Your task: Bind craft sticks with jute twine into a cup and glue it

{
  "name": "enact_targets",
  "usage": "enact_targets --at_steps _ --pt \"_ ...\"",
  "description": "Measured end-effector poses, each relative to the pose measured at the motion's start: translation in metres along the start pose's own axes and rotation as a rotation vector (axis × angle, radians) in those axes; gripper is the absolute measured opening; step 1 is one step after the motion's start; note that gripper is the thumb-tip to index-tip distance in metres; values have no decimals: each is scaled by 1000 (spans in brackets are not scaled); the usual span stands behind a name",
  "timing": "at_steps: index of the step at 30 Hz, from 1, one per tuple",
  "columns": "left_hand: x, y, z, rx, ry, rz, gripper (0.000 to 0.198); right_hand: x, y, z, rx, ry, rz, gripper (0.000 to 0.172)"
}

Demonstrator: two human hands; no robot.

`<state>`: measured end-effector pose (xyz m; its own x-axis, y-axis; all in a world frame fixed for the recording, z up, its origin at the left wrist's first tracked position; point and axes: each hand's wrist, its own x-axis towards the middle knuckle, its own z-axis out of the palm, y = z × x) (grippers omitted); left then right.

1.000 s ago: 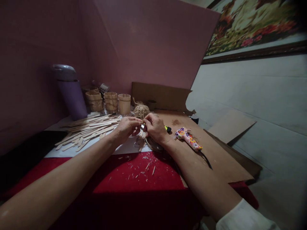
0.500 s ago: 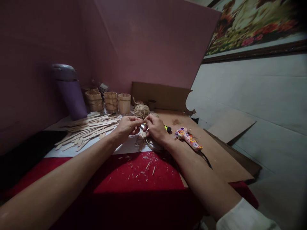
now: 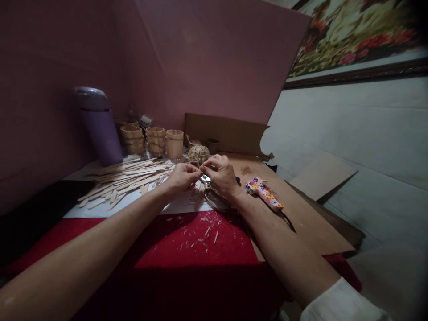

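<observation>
Both my hands are meeting fingertip to fingertip just on the near side of the shaggy tan ball of twine (image 3: 198, 154): my left hand (image 3: 183, 178) is pressing thumb and forefinger together, and my right hand (image 3: 221, 175) is curling its fingers and closing to a pinch. Whatever they may be pinching is too small to see, so I cannot tell what it is. Shiny steel scissors with brass-coloured loop handles (image 3: 208, 189) are lying nearer me than the ball, beneath my right hand; I cannot tell whether it is touching them. Short, flat pale-wood pieces (image 3: 199, 198) are lying on the ball's near side too. Left of the ball, long flat pale-wood sticks (image 3: 130, 180) are sprawling in a loose heap on a white sheet (image 3: 177, 205), and round pale-wood cups (image 3: 156, 140) are standing in a row. Right of the ball and nearer me, a flower-patterned, gun-shaped tool (image 3: 264, 193) is resting on a flat brown board (image 3: 310, 223).
</observation>
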<state>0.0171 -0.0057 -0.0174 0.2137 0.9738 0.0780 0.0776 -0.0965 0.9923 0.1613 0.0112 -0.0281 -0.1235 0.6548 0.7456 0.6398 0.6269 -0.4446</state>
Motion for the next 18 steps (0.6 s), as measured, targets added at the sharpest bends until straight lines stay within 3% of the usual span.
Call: enact_targets --at_steps 8,12,14,18 --pt "4 -6 -2 6 6 22 29 -5 0 1 44 -19 -61 11" --pt "6 -8 -2 -62 68 26 26 -7 -6 1 -3 -40 -117 14" --pt "7 -8 -1 -73 117 43 22 -8 -10 2 28 -52 -47 14" --pt "5 -6 1 -128 132 100 18 -7 -15 6 323 -138 268 16"
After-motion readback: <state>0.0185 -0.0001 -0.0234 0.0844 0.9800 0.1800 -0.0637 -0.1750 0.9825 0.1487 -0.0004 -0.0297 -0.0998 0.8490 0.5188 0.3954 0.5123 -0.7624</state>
